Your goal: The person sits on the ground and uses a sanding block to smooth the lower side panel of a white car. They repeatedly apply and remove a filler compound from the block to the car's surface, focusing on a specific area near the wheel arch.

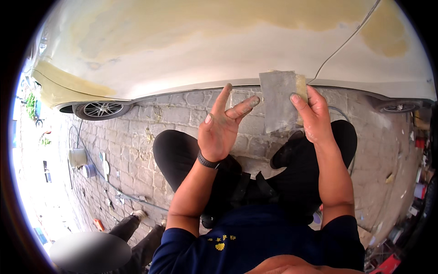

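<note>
Stone paving [182, 107] spreads below the pale side of a car [196, 59], its bodywork marked with yellowish patches. In front of the car's lower edge is a grey sheet [278, 101], probably sandpaper, with a tan layer [301, 91] showing along its right side; whether it touches the car cannot be told. The right hand [313, 112] grips it by that side, thumb on the near face, fingers mostly hidden behind. The left hand [220, 132] grasps nothing: its fingers are spread, the tips just beside the sheet's left edge and seemingly apart from it. A dark wristband [207, 160] circles the left wrist.

From this pose, the step in hand looks like readying or checking the sheet for rubbing down the bodywork. A rubbing stroke would call for the sheet laid flat on the car, with even pressure behind it.

Farther out, a wheel [101, 109] shows at the left, with a pale bucket [77, 157] and a purple tub [89, 171] near a hose [137, 199]. Another person's legs [145, 242] show at the lower left.
</note>
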The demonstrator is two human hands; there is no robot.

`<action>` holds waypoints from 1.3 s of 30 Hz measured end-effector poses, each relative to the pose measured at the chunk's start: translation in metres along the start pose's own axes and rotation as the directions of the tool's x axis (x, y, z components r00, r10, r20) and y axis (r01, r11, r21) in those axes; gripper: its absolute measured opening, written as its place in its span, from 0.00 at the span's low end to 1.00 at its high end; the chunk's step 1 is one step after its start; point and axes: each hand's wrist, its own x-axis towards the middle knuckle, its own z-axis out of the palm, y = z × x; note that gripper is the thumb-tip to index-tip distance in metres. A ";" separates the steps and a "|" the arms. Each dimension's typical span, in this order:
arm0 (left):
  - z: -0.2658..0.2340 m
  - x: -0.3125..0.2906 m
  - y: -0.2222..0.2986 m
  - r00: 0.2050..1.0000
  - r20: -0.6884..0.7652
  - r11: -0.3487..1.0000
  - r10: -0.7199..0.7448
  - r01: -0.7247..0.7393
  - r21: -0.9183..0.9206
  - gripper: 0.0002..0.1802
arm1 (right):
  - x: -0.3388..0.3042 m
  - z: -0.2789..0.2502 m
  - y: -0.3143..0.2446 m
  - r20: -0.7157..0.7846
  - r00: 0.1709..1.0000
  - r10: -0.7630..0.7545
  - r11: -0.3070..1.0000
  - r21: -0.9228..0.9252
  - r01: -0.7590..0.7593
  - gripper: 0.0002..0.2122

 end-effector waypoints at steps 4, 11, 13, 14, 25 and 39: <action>-0.002 -0.001 0.000 1.000 -0.007 0.999 -0.008 0.007 -0.047 0.51 | 0.002 0.004 0.005 0.031 0.997 0.068 0.997 0.021 -0.068 0.08; -0.006 -0.002 -0.001 0.999 -0.036 0.999 -0.020 0.019 -0.034 0.50 | 0.004 0.004 0.005 0.075 0.992 0.099 0.993 0.053 -0.104 0.09; -0.006 -0.001 -0.001 0.999 -0.037 0.999 -0.024 0.023 -0.030 0.50 | 0.003 0.004 0.004 0.087 0.991 0.106 0.991 0.071 -0.112 0.09; -0.005 -0.001 -0.001 0.999 -0.045 0.999 -0.030 0.029 -0.033 0.51 | 0.002 0.004 0.003 0.094 0.989 0.114 0.989 0.083 -0.122 0.09; 0.015 -0.002 -0.005 0.971 -0.047 0.868 -0.235 0.188 -0.460 0.58 | 0.001 0.017 0.007 -0.034 0.995 -0.097 0.992 0.076 0.099 0.13; 0.016 -0.005 -0.005 0.968 0.045 0.842 -0.247 0.238 -0.484 0.60 | -0.003 0.010 0.004 0.029 0.997 -0.070 0.990 -0.122 0.073 0.12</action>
